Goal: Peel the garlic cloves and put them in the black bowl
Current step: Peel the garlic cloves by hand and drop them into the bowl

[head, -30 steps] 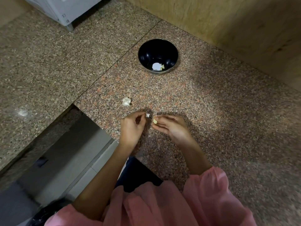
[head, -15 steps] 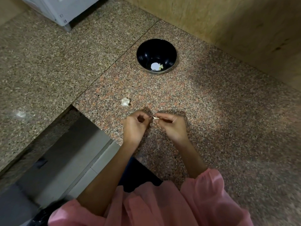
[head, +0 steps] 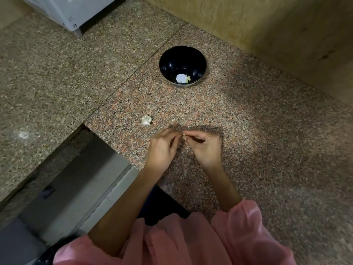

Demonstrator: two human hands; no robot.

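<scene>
item 1, markings: the grey appliance (head: 76,8) at the far left corner carries small marks on its near edge, too small to read.

item 2, hands: the left hand (head: 162,150) and right hand (head: 204,148) are held close over the granite counter (head: 248,131), fingers curled and fingertips meeting. both pinch one small pale garlic clove (head: 183,134) between thumb and forefinger. the grip is narrow and the clove is mostly hidden by the fingers. pink sleeves (head: 244,226) show at the lower edge.

item 3, task items: the black bowl (head: 172,64) stands well beyond the hands, near the wooden wall panel (head: 267,25). it holds a white piece (head: 181,78) and, touching it, a yellowish piece (head: 188,78). a loose white garlic piece (head: 146,120) lies on the counter just left of the hands.

item 4, change: a second ago the hands were slightly apart, the left pinching a white scrap and the right a yellowish clove; now the fingertips are joined on one piece. the bowl, its contents and the loose piece lie as before.
</scene>
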